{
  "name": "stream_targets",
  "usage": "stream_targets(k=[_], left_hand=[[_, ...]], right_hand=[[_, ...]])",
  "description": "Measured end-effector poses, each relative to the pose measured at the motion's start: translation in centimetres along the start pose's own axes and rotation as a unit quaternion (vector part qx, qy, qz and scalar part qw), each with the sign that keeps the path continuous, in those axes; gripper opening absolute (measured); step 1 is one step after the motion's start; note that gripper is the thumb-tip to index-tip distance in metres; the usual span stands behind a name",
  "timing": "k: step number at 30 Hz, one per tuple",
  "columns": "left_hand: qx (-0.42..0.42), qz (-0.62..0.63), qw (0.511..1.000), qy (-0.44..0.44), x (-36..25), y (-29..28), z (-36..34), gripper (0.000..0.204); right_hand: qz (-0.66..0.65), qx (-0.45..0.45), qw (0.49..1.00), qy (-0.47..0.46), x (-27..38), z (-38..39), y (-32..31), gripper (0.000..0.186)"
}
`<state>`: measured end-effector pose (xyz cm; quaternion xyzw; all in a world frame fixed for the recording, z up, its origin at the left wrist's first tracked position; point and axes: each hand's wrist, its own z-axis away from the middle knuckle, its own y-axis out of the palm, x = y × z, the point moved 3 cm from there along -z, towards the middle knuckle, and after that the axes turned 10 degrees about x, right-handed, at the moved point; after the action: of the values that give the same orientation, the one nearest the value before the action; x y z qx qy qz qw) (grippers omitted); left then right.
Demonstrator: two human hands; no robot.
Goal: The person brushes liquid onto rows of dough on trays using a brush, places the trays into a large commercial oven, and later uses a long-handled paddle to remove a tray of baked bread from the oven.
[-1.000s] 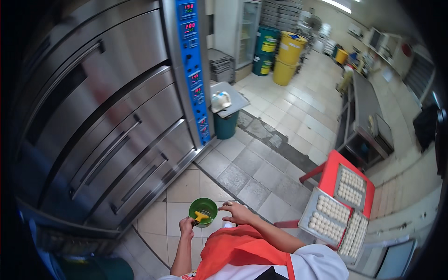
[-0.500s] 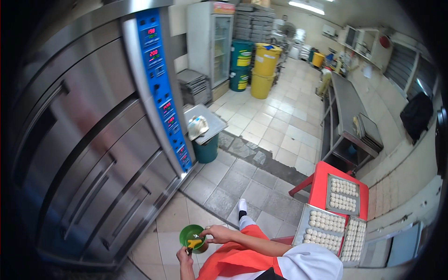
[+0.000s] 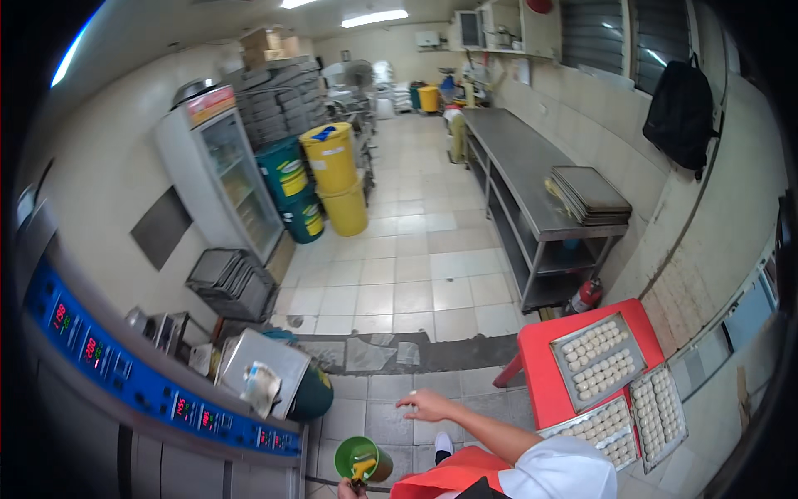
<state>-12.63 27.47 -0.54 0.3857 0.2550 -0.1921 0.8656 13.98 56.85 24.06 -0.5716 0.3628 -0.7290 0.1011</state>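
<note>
My left hand (image 3: 349,491), partly cut off by the lower edge, is closed at the near rim of a deep green cup (image 3: 340,457). Inside the cup leans a yellow tool (image 3: 363,467) with a dark end beside my left fingers; its exact kind is unclear. My right hand (image 3: 428,406) reaches out over the grey floor tiles, fingers spread and holding nothing. Several rows of white dough balls (image 3: 597,363) lie on metal trays to my right, apart from both hands.
A red table (image 3: 536,366) carries trays on the right, beside a fire extinguisher (image 3: 585,295) and a long steel workbench (image 3: 524,154). On the left are an oven's blue control panel (image 3: 141,374) and a green bin (image 3: 314,392) with a metal sheet (image 3: 253,356) on top.
The view has swung left to right, away from the oven front toward the aisle. My right hand has left the cup and stretched forward; my left hand stays with the cup.
</note>
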Motion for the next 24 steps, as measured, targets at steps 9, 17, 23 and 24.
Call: stream_targets(k=[9,17,23,24], left_hand=[[-0.089,0.038,0.994,0.049,-9.2,26.5,-21.5,0.022],[-0.097,0.008,0.995,0.004,-14.4,40.3,-47.2,0.016],[-0.065,-0.133,0.989,-0.018,-20.6,56.1,-68.6,0.005],[-0.013,-0.101,0.994,-0.029,-20.9,59.2,-73.0,0.004]], right_hand=[[-0.031,-0.092,0.984,0.151,-17.7,-2.2,-19.5,0.04],[-0.326,-0.268,0.787,0.451,-54.0,-1.9,-16.3,0.042],[-0.424,-0.19,0.743,0.482,-54.9,2.4,-17.1,0.031],[-0.366,-0.201,0.779,0.467,-54.5,1.6,-20.6,0.03]])
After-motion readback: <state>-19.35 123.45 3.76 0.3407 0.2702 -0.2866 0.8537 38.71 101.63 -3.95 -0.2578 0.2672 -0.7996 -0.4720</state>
